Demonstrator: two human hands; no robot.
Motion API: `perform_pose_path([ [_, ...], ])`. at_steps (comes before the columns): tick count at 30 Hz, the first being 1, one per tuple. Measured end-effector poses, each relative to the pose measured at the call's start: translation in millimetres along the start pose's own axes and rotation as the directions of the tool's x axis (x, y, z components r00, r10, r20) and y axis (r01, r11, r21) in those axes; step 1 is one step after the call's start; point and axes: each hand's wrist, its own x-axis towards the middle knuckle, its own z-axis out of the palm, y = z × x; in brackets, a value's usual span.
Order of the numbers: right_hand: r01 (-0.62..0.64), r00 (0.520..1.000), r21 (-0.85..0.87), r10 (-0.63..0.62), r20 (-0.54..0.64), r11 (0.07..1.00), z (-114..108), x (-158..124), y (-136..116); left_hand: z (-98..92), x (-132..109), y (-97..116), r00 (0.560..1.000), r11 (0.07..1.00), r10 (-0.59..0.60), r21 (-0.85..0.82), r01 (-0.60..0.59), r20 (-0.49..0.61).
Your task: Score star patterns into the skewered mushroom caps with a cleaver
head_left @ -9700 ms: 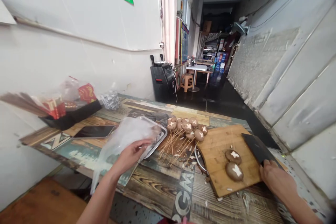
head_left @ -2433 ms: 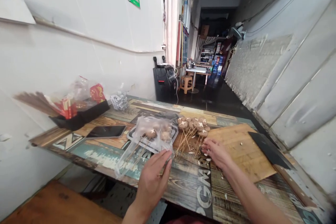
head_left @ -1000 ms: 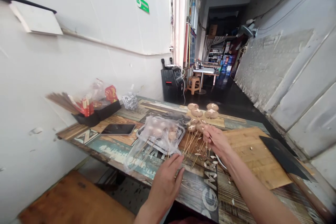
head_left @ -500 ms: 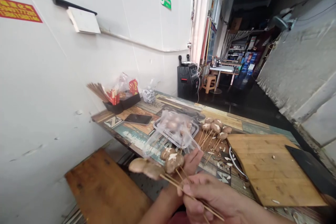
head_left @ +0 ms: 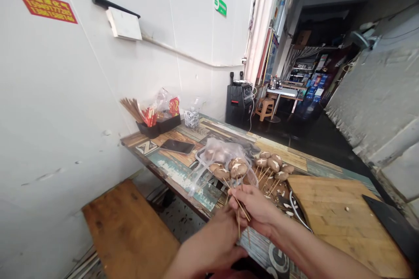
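Two clusters of brown mushroom caps with white cuts, the mushroom skewers, stand on thin wooden sticks above my hands. My right hand pinches the sticks just below the caps. Lower down, my left hand is closed around the same sticks, its fingertips partly hidden. Behind the caps lies a tray covered by a clear plastic bag, with more mushrooms showing through. To its right, more mushroom skewers rest together on the table, with white scraps around them.
A wooden cutting board with a dark cleaver-like blade lies at right. On the table are a phone, a black holder with sticks and packets, and a clear container. A wooden stool stands at lower left.
The mushroom skewers have swung from pointing left to upright and gathered together. My left hand has come down from behind the caps to the lower sticks. The view has shifted slightly left.
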Motion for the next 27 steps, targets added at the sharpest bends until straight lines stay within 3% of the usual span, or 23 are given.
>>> perform_pose_path([
  [4,0.022,1.0,0.003,-0.022,-0.018,1.0,3,12,-3,-31.9,34,-49,0.991,0.985,-0.034,0.174,0.011,0.126],
  [6,0.02,1.0,0.013,-0.02,-0.02,1.0,7,21,0,-32.9,53,-69,0.971,0.928,-0.204,0.341,0.15,0.128],
  [9,0.016,1.0,0.027,-0.016,-0.02,1.0,18,38,10,-20.5,70,-87,0.917,0.904,-0.329,0.357,0.237,0.224],
  [11,0.026,0.999,0.034,-0.025,-0.025,0.999,27,49,20,-12.9,74,-91,0.907,0.897,-0.363,0.343,0.279,0.212],
  [18,0.118,0.992,0.096,-0.113,-0.06,0.988,62,60,62,-16.0,79,-86,0.89,0.822,-0.454,0.362,0.439,-0.048],
  [22,0.169,0.982,0.119,-0.156,-0.107,0.978,67,62,68,-18.2,76,-83,0.866,0.79,-0.498,0.385,0.477,-0.049],
  [27,0.207,0.966,0.049,-0.196,-0.169,0.977,59,76,56,-20.7,69,-89,0.838,0.764,-0.546,0.405,0.502,-0.007],
])
